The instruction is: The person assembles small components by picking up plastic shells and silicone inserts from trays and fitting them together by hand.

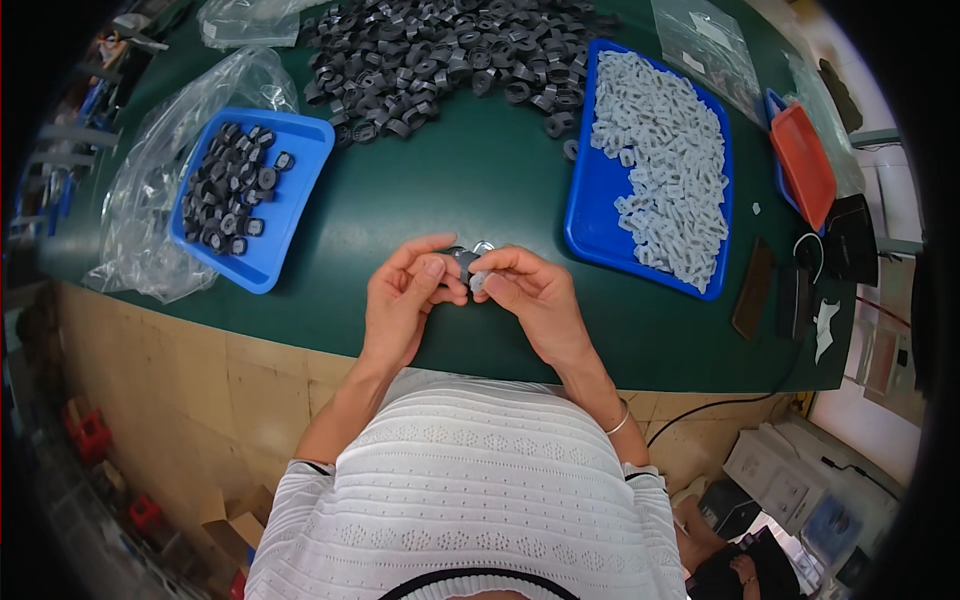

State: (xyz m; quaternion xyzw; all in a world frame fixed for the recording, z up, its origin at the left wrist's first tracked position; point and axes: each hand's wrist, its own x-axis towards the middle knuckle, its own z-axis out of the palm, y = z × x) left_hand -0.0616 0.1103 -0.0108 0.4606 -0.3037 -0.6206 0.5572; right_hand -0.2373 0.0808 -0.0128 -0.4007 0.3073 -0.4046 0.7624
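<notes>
My left hand and my right hand meet above the table's near part. A small dark grey ring-shaped plastic part is pinched in the left fingers. Between my right thumb and fingers is a small whitish plastic piece, held against the dark part. Just beyond the fingertips shows a small shiny rounded thing, too partly covered to name. My fingers hide much of both parts, so I cannot tell whether they are joined.
Loose dark rings are heaped at the back. A blue tray at left holds black assembled parts; a larger blue tray at right holds whitish pieces. Clear plastic bags lie around, and a red tray is far right. Another person's arm shows lower right.
</notes>
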